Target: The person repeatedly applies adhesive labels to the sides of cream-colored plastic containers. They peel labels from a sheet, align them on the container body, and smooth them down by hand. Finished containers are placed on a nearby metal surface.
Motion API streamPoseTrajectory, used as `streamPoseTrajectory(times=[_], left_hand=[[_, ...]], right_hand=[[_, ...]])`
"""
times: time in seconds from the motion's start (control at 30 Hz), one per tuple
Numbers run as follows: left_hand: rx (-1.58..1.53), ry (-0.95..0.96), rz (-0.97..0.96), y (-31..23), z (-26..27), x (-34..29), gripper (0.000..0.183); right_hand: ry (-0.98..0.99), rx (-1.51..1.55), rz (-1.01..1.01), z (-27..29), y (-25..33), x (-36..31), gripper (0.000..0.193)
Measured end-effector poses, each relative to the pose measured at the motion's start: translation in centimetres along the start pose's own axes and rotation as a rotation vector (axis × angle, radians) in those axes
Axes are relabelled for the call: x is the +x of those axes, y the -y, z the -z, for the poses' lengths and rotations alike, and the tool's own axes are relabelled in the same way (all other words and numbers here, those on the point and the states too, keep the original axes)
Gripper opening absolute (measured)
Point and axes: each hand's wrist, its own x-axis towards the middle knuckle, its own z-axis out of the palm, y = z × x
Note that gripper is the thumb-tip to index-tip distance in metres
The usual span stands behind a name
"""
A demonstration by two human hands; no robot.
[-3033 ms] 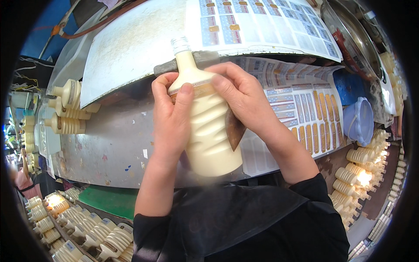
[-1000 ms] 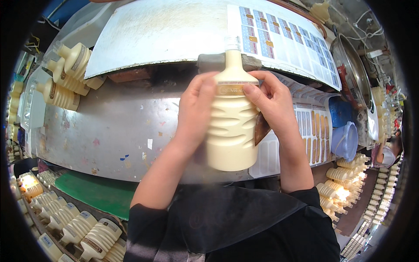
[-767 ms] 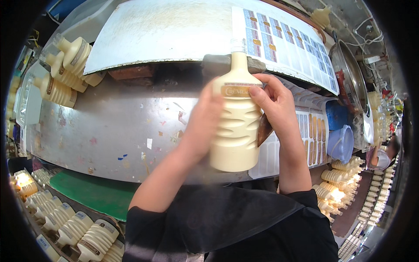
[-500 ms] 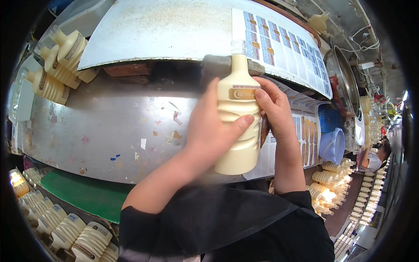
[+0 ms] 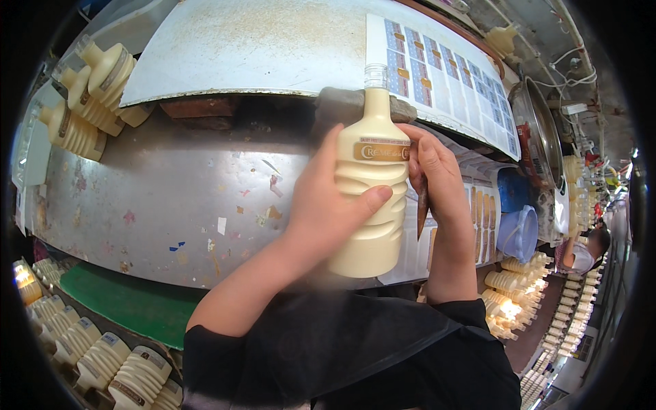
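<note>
A cream-coloured bottle (image 5: 371, 229) with wavy ridges and a clear threaded neck stands before me, its base toward my body. My left hand (image 5: 322, 198) is wrapped round its left side, thumb across the front. A gold-brown label (image 5: 381, 152) lies across the shoulder, under a narrow printed strip. At the bottle's right side, my right hand (image 5: 437, 167) is closed with its fingertips by the label's right end. From under those fingers sticks a thin, brown, pointed blade-like tool (image 5: 422, 205); its upper part is hidden in the hand.
Label sheets (image 5: 444, 68) lie on the raised white board (image 5: 253, 41); more label sheets (image 5: 482, 205) are right of my hands. Behind the bottle sits a grey block (image 5: 338, 106). Paper scraps dot the metal table (image 5: 137, 198). Similar bottles (image 5: 113, 75) and a blue bucket (image 5: 519, 232) flank it.
My right thumb has come off the label's right end, and the hand sits slightly further right. The bottle has turned a little, showing more of the label. My left hand keeps its grip.
</note>
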Motion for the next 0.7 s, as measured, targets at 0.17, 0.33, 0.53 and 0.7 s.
streamPoseTrajectory(times=[0.17, 0.33, 0.53, 0.7], left_hand=[[-0.110, 0.050, 0.074, 0.2, 0.5, -0.1, 0.093], [-0.219, 0.049, 0.129, 0.2, 0.8, 0.0, 0.091], [-0.553, 0.123, 0.211, 0.1, 1.0, 0.1, 0.080], [-0.604, 0.132, 0.220, 0.3, 1.0, 0.3, 0.085]], right_hand=[[-0.079, 0.089, -0.052, 0.0, -1.2, -0.2, 0.051], [-0.005, 0.274, -0.131, -0.4, -1.3, -0.7, 0.050], [0.034, 0.261, -0.145, -0.6, 0.4, -1.5, 0.050], [0.044, 0.271, -0.089, -0.7, 0.3, -1.6, 0.055]])
